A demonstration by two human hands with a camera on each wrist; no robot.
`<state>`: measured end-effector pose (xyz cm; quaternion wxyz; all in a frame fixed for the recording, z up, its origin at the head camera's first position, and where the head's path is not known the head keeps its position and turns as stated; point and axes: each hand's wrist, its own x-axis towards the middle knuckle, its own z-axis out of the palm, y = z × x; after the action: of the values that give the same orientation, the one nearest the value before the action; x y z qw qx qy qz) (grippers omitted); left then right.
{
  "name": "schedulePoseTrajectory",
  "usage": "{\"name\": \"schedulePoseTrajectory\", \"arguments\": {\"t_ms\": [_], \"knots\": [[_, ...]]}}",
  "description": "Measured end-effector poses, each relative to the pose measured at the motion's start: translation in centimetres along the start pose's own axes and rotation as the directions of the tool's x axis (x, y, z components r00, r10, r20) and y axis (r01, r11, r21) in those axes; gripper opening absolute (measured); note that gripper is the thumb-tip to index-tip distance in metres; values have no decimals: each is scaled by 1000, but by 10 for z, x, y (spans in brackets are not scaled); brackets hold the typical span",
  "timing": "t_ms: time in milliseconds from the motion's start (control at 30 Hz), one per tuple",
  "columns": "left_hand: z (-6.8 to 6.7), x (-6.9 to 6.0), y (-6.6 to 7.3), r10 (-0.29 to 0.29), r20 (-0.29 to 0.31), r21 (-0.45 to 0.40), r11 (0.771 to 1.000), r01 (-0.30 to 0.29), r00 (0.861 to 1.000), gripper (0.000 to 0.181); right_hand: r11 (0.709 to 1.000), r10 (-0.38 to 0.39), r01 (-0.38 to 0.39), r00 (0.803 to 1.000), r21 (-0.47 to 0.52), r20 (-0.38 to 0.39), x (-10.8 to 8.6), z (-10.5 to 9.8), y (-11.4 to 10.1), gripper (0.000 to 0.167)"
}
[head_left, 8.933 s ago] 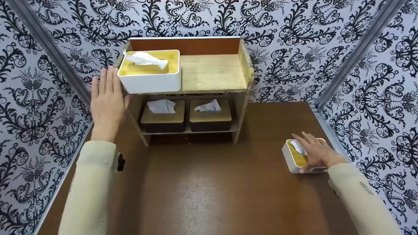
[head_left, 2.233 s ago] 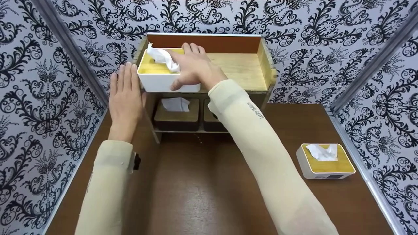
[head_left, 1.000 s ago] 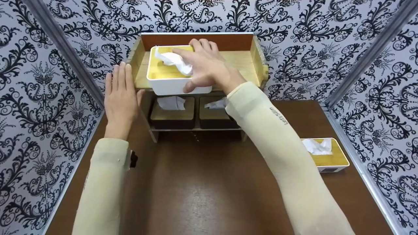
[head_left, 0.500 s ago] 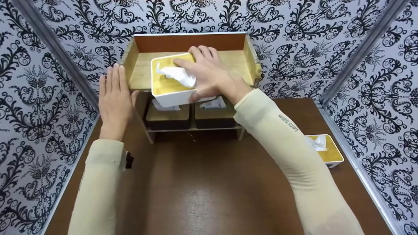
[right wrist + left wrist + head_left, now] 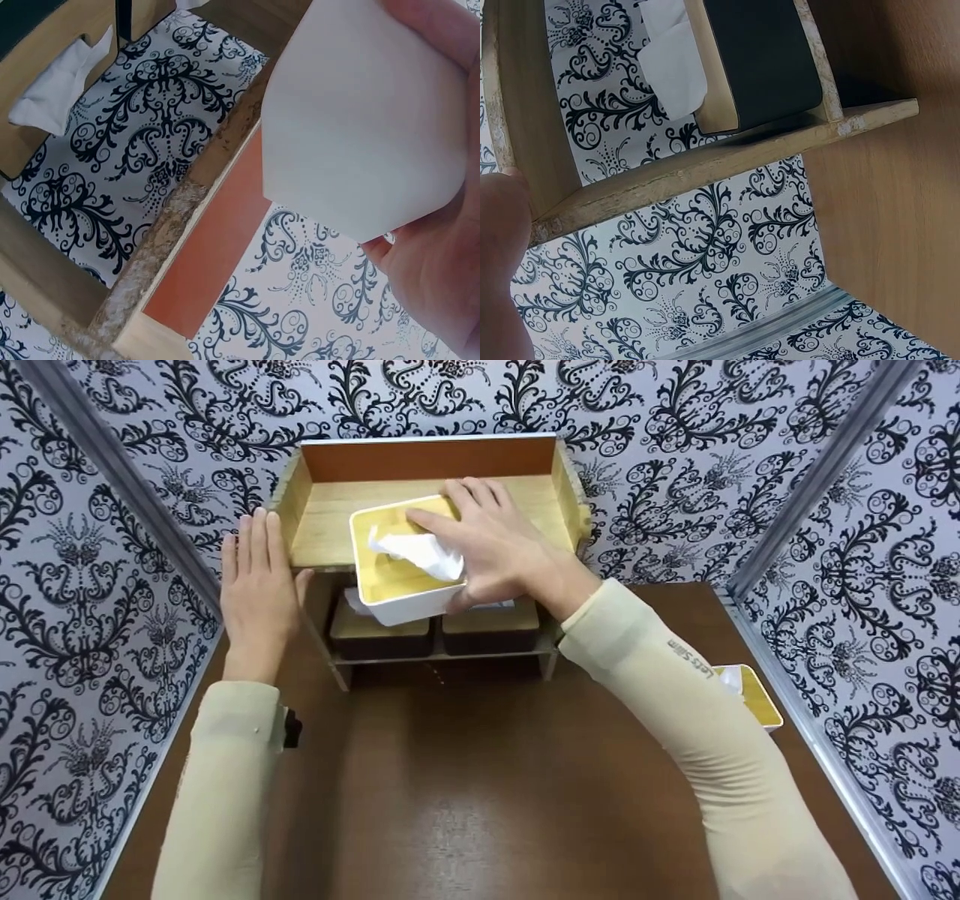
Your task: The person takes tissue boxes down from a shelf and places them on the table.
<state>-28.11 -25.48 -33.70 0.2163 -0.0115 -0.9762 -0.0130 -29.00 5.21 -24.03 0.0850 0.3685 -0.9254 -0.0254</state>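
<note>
A white tissue box with a yellow wood-look lid (image 5: pixel 390 577) hangs tilted in front of the upper shelf's edge. My right hand (image 5: pixel 499 551) grips its right end, thumb at the front and fingers at the back. A white tissue (image 5: pixel 424 553) sticks out of the lid. In the right wrist view the white end of the box (image 5: pixel 360 120) lies within my palm's grasp. My left hand (image 5: pixel 259 589) rests with straight fingers against the left side of the small wooden shelf (image 5: pixel 330 529); the left wrist view shows only part of that hand (image 5: pixel 499 255).
Two dark tissue boxes (image 5: pixel 382 641) with wood-look lids stand on the lower shelf, partly hidden by the held box. Another white tissue box (image 5: pixel 759 701) sits on the brown table (image 5: pixel 465 780) at right, partly behind my right sleeve. Patterned walls (image 5: pixel 697 480) enclose the table.
My right hand left the table's white box, took hold of the one on the upper shelf, and drew it right and forward past the shelf edge, tilting it. My left hand stayed at the shelf.
</note>
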Motion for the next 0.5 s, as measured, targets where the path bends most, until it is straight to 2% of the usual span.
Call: {"name": "schedulePoseTrajectory", "arguments": {"t_ms": [267, 500], "knots": [[-2, 1, 0, 5, 11, 2, 1000, -5, 1000, 81, 998, -57, 55, 997, -38, -43, -16, 7, -3, 118], [0, 0, -1, 2, 9, 3, 1000, -2, 1000, 80, 992, -94, 92, 995, -88, -16, -27, 15, -12, 118]]}}
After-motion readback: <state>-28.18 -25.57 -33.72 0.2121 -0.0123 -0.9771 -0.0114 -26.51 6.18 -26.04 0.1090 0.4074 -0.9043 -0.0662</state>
